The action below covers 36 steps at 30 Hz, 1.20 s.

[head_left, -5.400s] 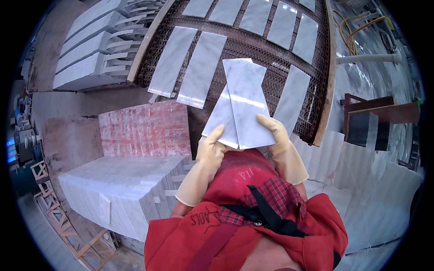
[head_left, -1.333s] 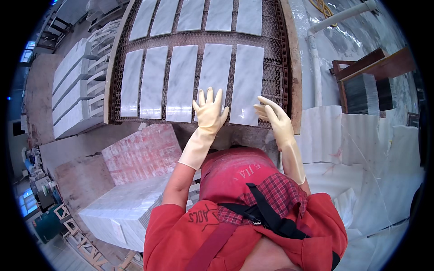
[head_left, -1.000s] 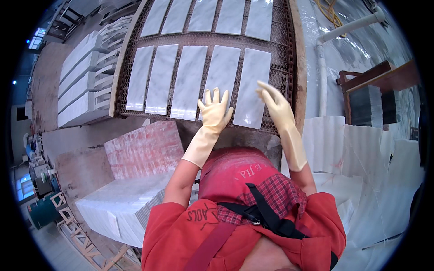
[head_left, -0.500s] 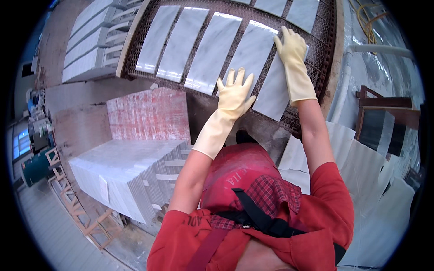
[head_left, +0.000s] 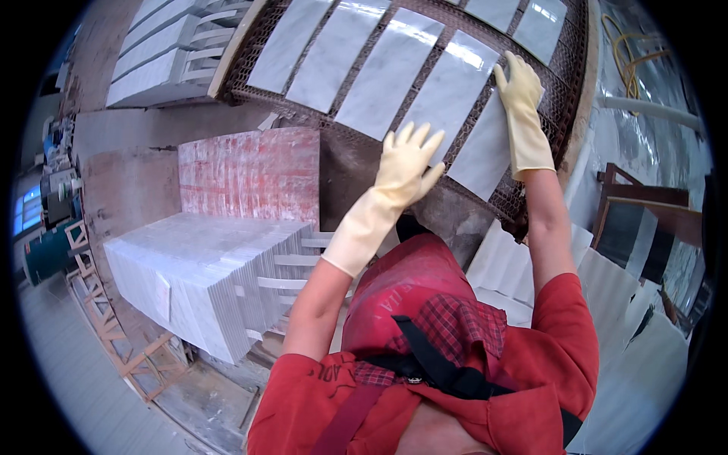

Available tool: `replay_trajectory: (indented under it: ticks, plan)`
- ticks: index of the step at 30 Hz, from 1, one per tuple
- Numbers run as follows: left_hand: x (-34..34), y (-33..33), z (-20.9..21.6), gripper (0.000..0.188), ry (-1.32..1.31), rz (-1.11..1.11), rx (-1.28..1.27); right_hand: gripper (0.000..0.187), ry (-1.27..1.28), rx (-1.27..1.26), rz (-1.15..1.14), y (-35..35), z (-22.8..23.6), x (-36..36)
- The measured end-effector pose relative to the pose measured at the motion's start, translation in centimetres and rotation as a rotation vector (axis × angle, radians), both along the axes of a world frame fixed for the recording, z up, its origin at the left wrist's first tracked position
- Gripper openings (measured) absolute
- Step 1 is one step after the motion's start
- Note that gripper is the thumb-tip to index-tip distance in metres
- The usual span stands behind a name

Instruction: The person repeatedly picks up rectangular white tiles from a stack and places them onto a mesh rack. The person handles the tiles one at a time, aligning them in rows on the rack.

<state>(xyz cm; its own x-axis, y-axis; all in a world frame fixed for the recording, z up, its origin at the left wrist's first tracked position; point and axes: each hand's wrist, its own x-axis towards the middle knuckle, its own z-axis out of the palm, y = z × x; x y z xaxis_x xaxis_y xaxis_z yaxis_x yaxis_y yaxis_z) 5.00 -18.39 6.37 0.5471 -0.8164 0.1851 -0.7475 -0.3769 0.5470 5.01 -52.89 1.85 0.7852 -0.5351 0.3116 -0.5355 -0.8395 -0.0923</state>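
Observation:
Both my hands wear cream rubber gloves. My left hand (head_left: 409,163) has its fingers spread at the near end of a grey-veined white marble tile (head_left: 455,91); I cannot tell whether the fingertips touch it. My right hand (head_left: 521,87) lies along the far right side of the rightmost tile (head_left: 482,152), fingers stretched out and partly covering it. These tiles lie spaced side by side on a brown mesh bed (head_left: 334,125). Further tiles in the same row, such as the tile (head_left: 390,68), lie to the left, with others behind.
A large stack of thin white slabs (head_left: 182,250) stands at my left, before a red-stained board (head_left: 250,174). More stacked slabs (head_left: 155,64) stand at the far left. On the right are a pale pipe (head_left: 652,110), a yellow hose (head_left: 626,57) and a dark wooden frame (head_left: 644,216).
The view has shifted, so the mesh bed and tiles sit higher and further right. My left hand has drawn back slightly toward the tile's near end; my right stays at its tile.

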Motion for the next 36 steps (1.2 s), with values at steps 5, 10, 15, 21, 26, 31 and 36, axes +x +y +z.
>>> replay_trajectory:
  ticks: [5, 10, 15, 21, 26, 31, 36]
  plan:
    - [-5.1, 6.1, -0.5, 0.064, 0.454, 0.137, -0.241, 0.048, -0.16, 0.443, 0.009, 7.8, 4.2, -1.8]
    - [-7.3, 11.2, -0.5, 0.082, 1.284, 0.452, -0.653, 0.048, -0.35, 1.598, 0.23, 24.2, 10.2, -5.2]
    - [-4.8, 17.7, 2.6, 0.088, 1.291, 0.392, -0.937, 0.059, -0.355, 2.555, 0.522, 37.7, 10.0, -7.8]
    - [-7.3, 27.1, 4.0, 0.062, 1.347, 0.533, -1.204, 0.054, -0.138, 2.633, 0.565, 49.4, 9.8, -10.6]
    - [-10.7, 35.6, 5.0, 0.064, 1.315, 0.854, -1.37, 0.054, 0.089, 2.701, 0.585, 56.8, 10.5, -14.6]
    - [-14.7, 43.6, 8.6, 0.061, 1.141, 0.965, -1.464, 0.053, 0.314, 2.671, 0.599, 62.3, 10.6, -17.2]
    - [-17.9, 48.2, 10.1, 0.059, 0.931, 1.027, -1.472, 0.052, 0.511, 2.438, 0.638, 63.7, 10.8, -18.7]
